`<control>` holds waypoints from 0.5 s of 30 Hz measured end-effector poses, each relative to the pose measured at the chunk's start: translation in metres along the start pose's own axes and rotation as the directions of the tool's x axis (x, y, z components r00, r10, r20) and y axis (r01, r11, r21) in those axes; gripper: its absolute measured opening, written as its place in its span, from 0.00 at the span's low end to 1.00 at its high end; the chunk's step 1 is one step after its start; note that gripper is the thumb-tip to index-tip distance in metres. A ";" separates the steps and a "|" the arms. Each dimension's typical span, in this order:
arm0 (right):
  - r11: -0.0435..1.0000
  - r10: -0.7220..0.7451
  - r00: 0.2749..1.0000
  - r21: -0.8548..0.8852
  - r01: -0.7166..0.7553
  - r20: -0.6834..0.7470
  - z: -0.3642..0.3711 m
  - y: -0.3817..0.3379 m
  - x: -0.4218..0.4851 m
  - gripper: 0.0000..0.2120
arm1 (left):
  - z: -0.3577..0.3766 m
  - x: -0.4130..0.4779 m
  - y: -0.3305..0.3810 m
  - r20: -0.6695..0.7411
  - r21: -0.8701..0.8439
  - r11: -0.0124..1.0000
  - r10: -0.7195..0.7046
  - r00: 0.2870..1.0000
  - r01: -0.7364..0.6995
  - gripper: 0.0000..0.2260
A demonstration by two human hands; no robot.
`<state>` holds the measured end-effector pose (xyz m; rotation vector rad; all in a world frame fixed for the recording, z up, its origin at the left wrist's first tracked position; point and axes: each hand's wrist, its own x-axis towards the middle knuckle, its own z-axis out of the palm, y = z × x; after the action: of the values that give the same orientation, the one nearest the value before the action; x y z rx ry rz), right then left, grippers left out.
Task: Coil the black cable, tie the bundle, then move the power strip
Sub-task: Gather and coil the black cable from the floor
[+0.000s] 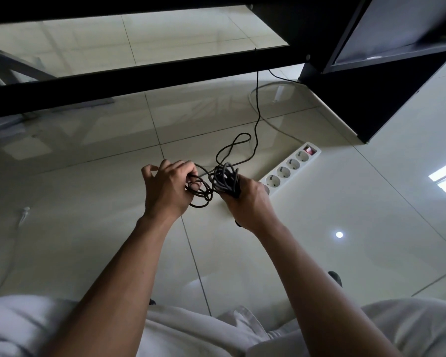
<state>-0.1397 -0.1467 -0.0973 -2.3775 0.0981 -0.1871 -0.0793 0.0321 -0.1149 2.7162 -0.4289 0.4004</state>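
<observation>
A black cable [256, 119] hangs from the desk frame, trails over the floor in a loose loop and ends in a coiled bundle [225, 177] held above the tiles. My right hand [247, 202] grips that bundle from below. My left hand [169, 188] pinches a loop of the same cable just left of the bundle. A white power strip [291, 164] with several round sockets and a red switch lies on the floor behind my right hand; its near end is hidden by the hand.
A black desk frame [139, 81] crosses the top. A dark cabinet [366, 99] stands at the right. A thin white cable [276, 124] curves over the glossy tiles toward the strip; another white cord [18, 222] lies at the left. My knees fill the bottom edge.
</observation>
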 end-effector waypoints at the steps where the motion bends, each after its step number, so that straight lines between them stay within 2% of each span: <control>1: 1.000 -0.021 1.000 -0.003 0.021 0.011 0.001 0.002 0.000 0.14 | 0.000 0.000 -0.001 0.000 -0.010 1.000 -0.011 1.000 0.011 0.10; 3: 0.997 -0.065 0.997 -0.037 0.067 0.046 0.004 0.008 -0.002 0.05 | -0.001 0.001 -0.002 -0.012 -0.065 0.996 -0.058 0.998 0.057 0.10; 4: 0.996 -0.075 0.996 -0.050 0.078 0.055 0.006 0.011 -0.003 0.04 | -0.002 0.002 -0.003 -0.024 -0.089 0.993 -0.079 0.997 0.077 0.10; 7: 0.998 -0.052 0.997 -0.020 0.054 0.055 0.007 0.014 -0.002 0.06 | -0.003 0.003 -0.002 -0.054 -0.134 0.988 -0.088 0.995 0.080 0.09; 10: 1.000 -0.022 0.998 0.010 0.021 0.067 0.002 0.012 0.001 0.10 | 0.001 0.004 -0.004 0.011 -0.260 0.958 -0.123 0.992 0.122 0.10; 12: 0.999 0.014 0.997 0.048 -0.018 0.081 0.000 0.010 0.002 0.08 | 0.004 0.005 -0.005 0.058 -0.388 0.916 -0.083 0.995 0.099 0.13; 14: 0.990 0.074 0.993 0.115 -0.084 0.090 -0.002 0.010 0.004 0.02 | 0.005 0.005 -0.002 0.091 -0.505 0.861 -0.019 0.996 0.063 0.17; 15: 0.978 0.114 0.990 0.164 -0.127 0.087 -0.003 0.009 0.005 0.05 | 0.005 0.005 -0.001 0.115 -0.550 0.833 0.004 0.993 0.060 0.19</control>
<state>-0.1355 -0.1559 -0.1013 -2.1980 0.1828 -0.0438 -0.0736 0.0300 -0.1182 2.1743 -0.4514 0.0879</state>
